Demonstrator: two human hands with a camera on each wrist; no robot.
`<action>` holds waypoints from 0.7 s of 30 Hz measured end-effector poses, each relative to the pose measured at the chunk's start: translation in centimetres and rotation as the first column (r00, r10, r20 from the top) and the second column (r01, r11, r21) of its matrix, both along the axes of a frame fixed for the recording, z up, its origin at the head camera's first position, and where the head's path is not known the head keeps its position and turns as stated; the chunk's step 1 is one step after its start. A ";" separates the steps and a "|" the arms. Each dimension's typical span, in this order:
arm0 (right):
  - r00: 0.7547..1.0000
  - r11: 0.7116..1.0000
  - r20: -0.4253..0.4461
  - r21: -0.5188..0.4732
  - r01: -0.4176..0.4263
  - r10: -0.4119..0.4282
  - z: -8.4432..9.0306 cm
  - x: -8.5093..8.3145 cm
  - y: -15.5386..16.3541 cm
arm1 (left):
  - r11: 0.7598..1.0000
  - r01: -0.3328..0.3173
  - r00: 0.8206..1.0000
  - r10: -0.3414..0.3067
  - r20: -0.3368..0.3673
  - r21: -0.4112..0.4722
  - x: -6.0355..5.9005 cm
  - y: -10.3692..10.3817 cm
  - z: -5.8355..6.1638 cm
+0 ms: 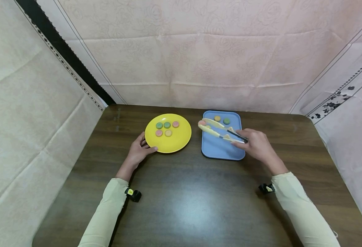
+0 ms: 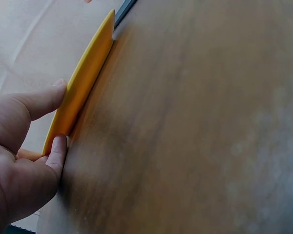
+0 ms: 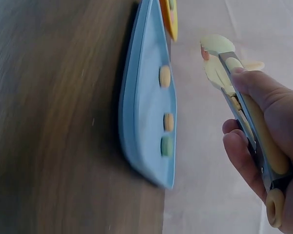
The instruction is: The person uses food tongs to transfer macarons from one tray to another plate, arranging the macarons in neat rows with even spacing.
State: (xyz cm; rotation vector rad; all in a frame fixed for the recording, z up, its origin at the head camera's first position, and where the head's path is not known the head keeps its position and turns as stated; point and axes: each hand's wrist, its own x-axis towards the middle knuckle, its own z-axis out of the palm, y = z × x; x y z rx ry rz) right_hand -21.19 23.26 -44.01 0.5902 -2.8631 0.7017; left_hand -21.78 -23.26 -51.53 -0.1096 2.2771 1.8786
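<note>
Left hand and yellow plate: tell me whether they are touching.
Touching. The left wrist view shows it: two digits of the left hand lie against the edge of the yellow plate, with no gap between.

A: What sits left of centre in the frame?
B: A round yellow plate (image 1: 181, 137), face up. Its back row has two green macarons (image 1: 167, 125) and a pink macaron (image 1: 176, 124); in front, a second pink macaron (image 1: 159, 133) and a cream macaron (image 1: 168, 133).
A: And right of centre?
B: A blue rectangular tray (image 1: 221, 149) bearing a green macaron (image 1: 226, 121) and two tan macarons (image 1: 217, 118), one partly hidden.
A: Hidden by what?
B: Cream-tipped tongs (image 1: 212, 132), slanting above the tray, tips toward the left, pinching a third pink macaron (image 1: 202, 122).
</note>
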 end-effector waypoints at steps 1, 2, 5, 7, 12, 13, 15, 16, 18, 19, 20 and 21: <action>1.000 1.000 0.011 -0.004 -0.008 0.008 0.1 0.0 -0.4 | 1.000 0.000 1.000 0.000 -0.002 0.000 0.0 0.0 0.0; 1.000 1.000 0.017 -0.008 -0.017 0.017 0.1 0.0 -0.7 | 1.000 0.001 1.000 -0.001 -0.003 0.003 0.0 0.0 0.0; 0.999 0.998 0.014 -0.017 -0.052 0.053 0.3 -0.1 -1.8 | 1.000 0.005 1.000 -0.005 0.007 0.009 0.2 0.2 0.7; 0.997 0.997 -0.001 -0.021 -0.074 0.074 0.3 -0.2 -2.6 | 1.000 0.008 1.000 -0.008 0.015 0.009 0.5 0.3 1.5; 0.992 0.992 -0.034 -0.012 -0.123 0.123 0.3 -0.8 -4.3 | 1.000 0.017 1.000 -0.017 0.022 0.003 1.0 0.7 2.9; 0.991 0.991 -0.035 -0.006 -0.132 0.132 0.2 -1.0 -4.6 | 1.000 0.018 1.000 -0.018 0.021 0.002 1.1 0.7 3.0; 0.988 0.989 -0.033 0.011 -0.148 0.148 0.1 -1.4 -5.2 | 1.000 0.021 1.000 -0.021 0.017 0.004 0.9 0.7 2.7; 0.987 0.988 -0.032 0.019 -0.155 0.155 0.0 -1.5 -5.4 | 1.000 0.021 1.000 -0.021 0.015 0.006 0.8 0.6 2.4; 0.985 0.985 -0.031 0.028 -0.171 0.172 -0.2 -1.8 -5.9 | 1.000 0.018 1.000 -0.018 0.010 0.007 0.5 0.3 1.6; 0.983 0.983 -0.033 0.033 -0.180 0.181 -0.3 -2.0 -6.1 | 1.000 0.016 1.000 -0.016 0.008 0.006 0.3 0.2 1.2; 0.982 0.982 -0.034 0.037 -0.187 0.188 -0.4 -2.1 -6.3 | 1.000 0.015 1.000 -0.015 0.005 0.008 0.2 0.2 0.8; 0.981 0.981 -0.034 0.038 -0.192 0.193 -0.5 -2.3 -6.5 | 1.000 0.011 1.000 -0.011 0.003 0.008 0.0 0.0 0.4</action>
